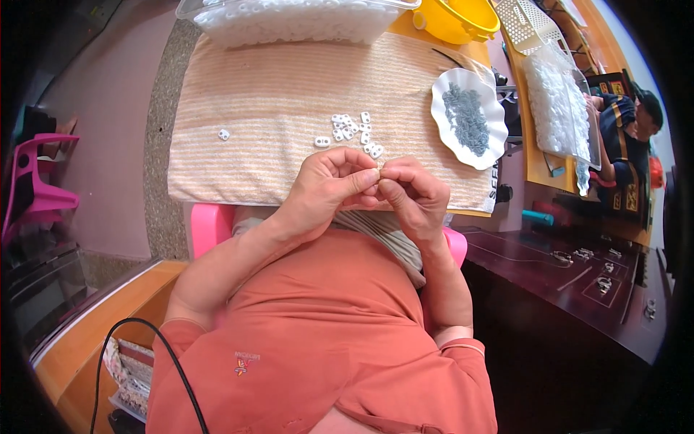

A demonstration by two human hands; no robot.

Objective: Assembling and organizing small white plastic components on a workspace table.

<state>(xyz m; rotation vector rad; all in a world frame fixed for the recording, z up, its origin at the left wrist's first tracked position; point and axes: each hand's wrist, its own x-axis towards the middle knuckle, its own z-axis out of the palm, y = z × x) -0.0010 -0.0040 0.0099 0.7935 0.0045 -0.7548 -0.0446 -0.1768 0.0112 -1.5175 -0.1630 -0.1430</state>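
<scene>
My left hand [329,188] and my right hand [417,194] meet fingertip to fingertip over the near edge of the cloth. Both are closed in a pinch, and whatever sits between the fingertips is too small and covered to make out. Just beyond them lies a loose group of small white two-holed plastic pieces [345,127]. A single white piece [224,134] rests apart on the left. To the right, a white scalloped plate [493,137] holds a heap of small grey parts [466,118], too fine to name.
A striped beige cloth [253,94] covers the table. A clear bin [289,29] full of white pieces and a yellow basket [452,18] stand at the far side. On the right, another person [625,130] sits by a second clear bin [560,108]. A pink chair [36,181] is at left.
</scene>
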